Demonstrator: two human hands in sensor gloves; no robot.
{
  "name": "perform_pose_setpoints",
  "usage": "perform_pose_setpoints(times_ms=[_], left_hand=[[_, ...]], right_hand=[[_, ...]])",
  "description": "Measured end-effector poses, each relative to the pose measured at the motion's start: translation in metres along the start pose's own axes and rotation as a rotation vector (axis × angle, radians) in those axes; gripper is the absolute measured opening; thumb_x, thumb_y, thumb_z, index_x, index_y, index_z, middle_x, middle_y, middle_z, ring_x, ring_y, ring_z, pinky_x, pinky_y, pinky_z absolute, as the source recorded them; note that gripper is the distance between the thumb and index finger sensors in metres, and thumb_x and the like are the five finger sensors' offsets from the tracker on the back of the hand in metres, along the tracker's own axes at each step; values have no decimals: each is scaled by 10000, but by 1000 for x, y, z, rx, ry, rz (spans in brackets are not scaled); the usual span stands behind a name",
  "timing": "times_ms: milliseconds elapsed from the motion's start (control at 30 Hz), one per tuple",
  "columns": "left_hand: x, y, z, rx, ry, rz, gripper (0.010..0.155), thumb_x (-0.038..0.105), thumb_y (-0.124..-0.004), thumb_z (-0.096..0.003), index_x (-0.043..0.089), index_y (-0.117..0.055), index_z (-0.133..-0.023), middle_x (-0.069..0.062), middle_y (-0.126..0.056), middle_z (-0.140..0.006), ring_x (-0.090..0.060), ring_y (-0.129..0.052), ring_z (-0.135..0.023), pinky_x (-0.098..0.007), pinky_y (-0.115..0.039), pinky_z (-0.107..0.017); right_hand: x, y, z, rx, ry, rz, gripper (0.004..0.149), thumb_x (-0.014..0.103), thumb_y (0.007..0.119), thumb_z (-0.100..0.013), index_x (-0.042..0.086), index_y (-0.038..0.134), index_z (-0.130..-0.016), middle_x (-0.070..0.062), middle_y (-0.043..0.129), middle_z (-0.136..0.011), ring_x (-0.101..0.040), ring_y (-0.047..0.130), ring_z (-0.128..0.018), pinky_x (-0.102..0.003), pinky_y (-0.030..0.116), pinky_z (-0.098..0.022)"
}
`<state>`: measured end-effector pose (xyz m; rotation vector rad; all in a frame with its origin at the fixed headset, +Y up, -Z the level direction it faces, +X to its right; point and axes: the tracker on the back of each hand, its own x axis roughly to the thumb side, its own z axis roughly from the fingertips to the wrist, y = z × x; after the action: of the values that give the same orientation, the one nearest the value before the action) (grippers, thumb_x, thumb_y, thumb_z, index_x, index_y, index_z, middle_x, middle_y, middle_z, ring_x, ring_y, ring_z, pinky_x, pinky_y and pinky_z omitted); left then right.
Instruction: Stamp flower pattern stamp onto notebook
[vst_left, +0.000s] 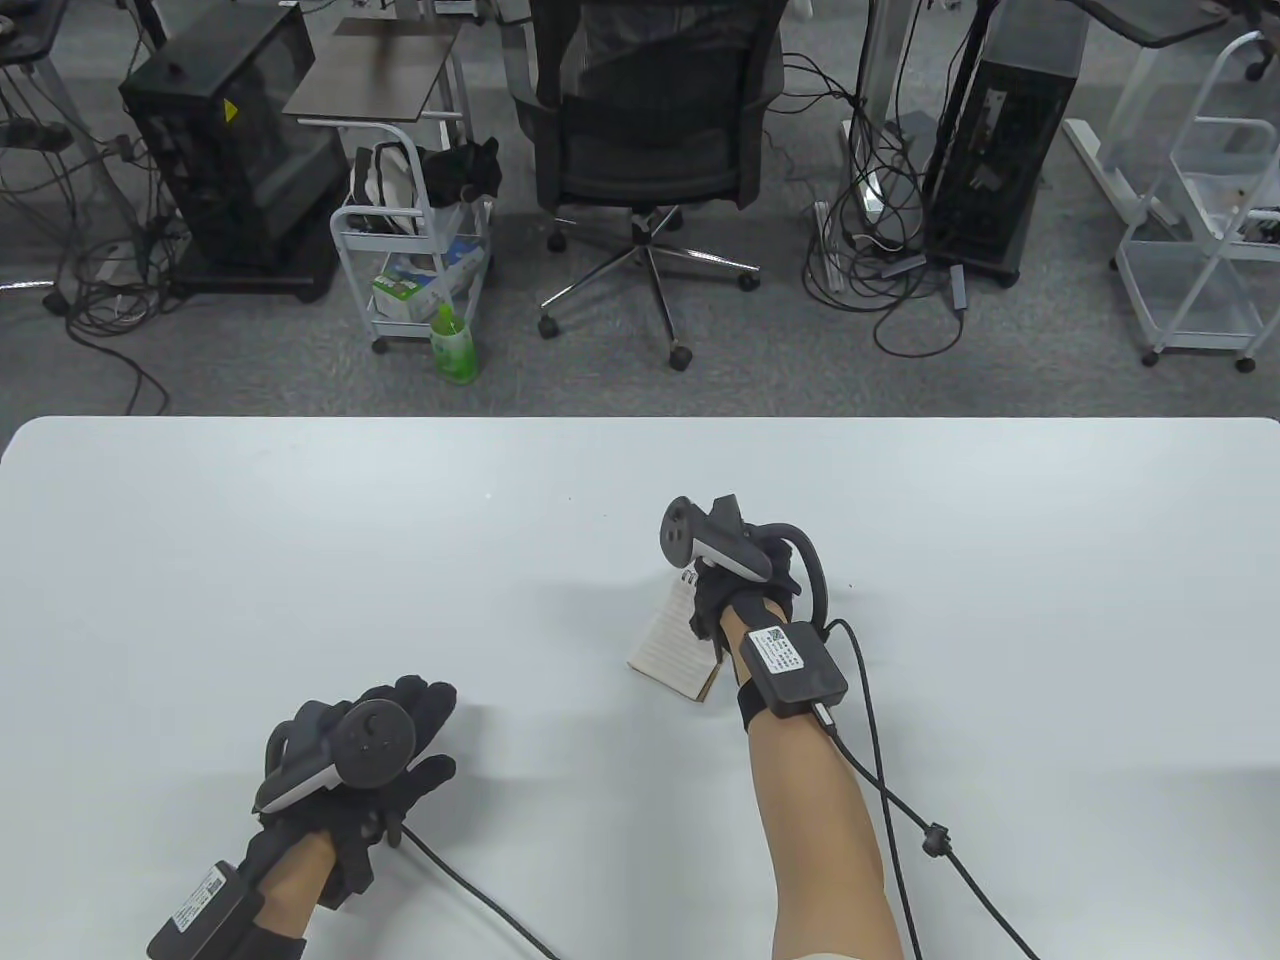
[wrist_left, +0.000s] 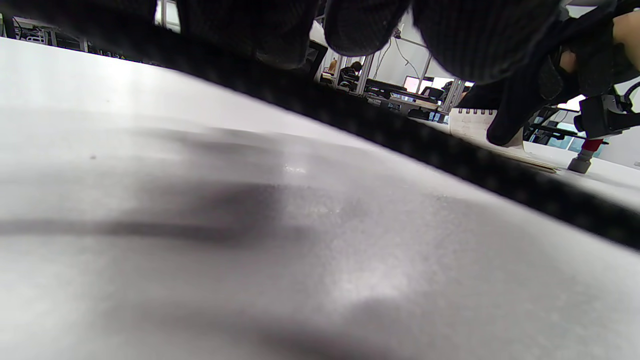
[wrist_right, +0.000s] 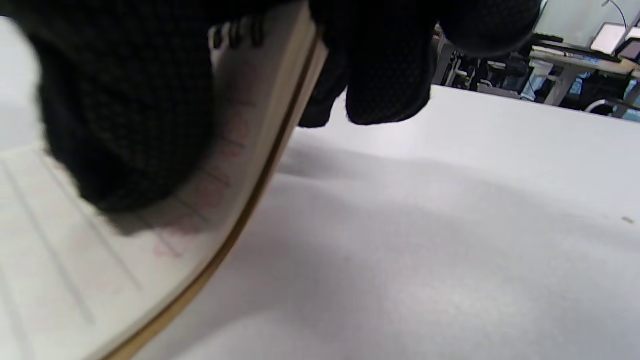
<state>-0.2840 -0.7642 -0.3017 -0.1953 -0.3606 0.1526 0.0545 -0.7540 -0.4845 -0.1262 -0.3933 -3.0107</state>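
Observation:
A small spiral notebook (vst_left: 672, 640) with lined pages lies open right of the table's middle. My right hand (vst_left: 718, 600) grips its right side. In the right wrist view my thumb (wrist_right: 125, 115) presses on the page (wrist_right: 75, 280) and my fingers (wrist_right: 390, 75) curl under the edge, which is lifted off the table. Faint pink marks show on the page. In the left wrist view a small red and grey object (wrist_left: 581, 161), perhaps the stamp, stands on the table beside the notebook (wrist_left: 472, 125). My left hand (vst_left: 400, 740) rests flat on the table at the front left, holding nothing.
The white table (vst_left: 300, 560) runs the full width of the view. Glove cables (vst_left: 900, 800) trail over its front right. Beyond the far edge stand an office chair (vst_left: 650, 130), a white cart (vst_left: 420, 260) and computer towers (vst_left: 1000, 150).

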Motion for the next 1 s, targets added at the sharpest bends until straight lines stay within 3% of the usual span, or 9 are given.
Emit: perform_pose_setpoints(times_ms=[133,367,500,667,733,900,1000], left_hand=[[0,2,3,16,-3,6,748,533,-694,-418,217,-487,-1063,-171,-493,-1110,-481,-578,-996,-723,-458,-652],[6,3,5,30,-25,-21,745,521,-723,-413,212,-510,-1057,-160,-534,-1101,-463,-623,-987,-714,-495,-647],[9,3,7,32,-35,-15,742,524,-718,-415,212,-512,-1056,-160,-541,-1099,-463,-628,-985,-714,-497,-645],[11,3,9,28,-37,-2,736,525,-713,-416,213,-521,-1054,-161,-547,-1097,-463,-633,-983,-714,-500,-646],[10,3,9,30,-37,6,735,525,-713,-416,213,-523,-1053,-161,-550,-1097,-462,-636,-982,-715,-500,-645],[11,1,8,34,-38,19,734,525,-712,-417,211,-524,-1053,-161,-551,-1096,-463,-636,-981,-714,-500,-646],[13,0,5,15,-40,10,733,522,-719,-416,211,-530,-1052,-159,-553,-1096,-462,-639,-982,-714,-501,-645]], right_hand=[[4,-19,20,-68,-51,-15,644,353,993,-259,258,809,-868,-27,921,-674,-389,844,-734,-591,591,-562],[14,-54,73,-30,-224,-283,609,300,998,-285,262,822,-866,-34,925,-666,-402,860,-755,-608,602,-565],[35,-61,110,-49,-320,-259,592,307,982,-299,260,825,-867,-38,927,-672,-402,862,-758,-606,607,-566],[66,-51,152,37,-478,-227,532,319,948,-326,281,846,-847,-39,927,-689,-397,862,-770,-603,610,-575],[74,-42,161,148,-561,-291,519,314,939,-335,274,850,-845,-47,925,-695,-405,857,-772,-606,605,-578],[82,-23,157,343,-600,-387,510,300,925,-358,255,843,-860,-77,912,-721,-425,835,-787,-619,584,-588],[84,-8,140,309,-517,-354,531,282,907,-370,246,814,-891,-94,886,-760,-436,808,-813,-628,574,-600]])
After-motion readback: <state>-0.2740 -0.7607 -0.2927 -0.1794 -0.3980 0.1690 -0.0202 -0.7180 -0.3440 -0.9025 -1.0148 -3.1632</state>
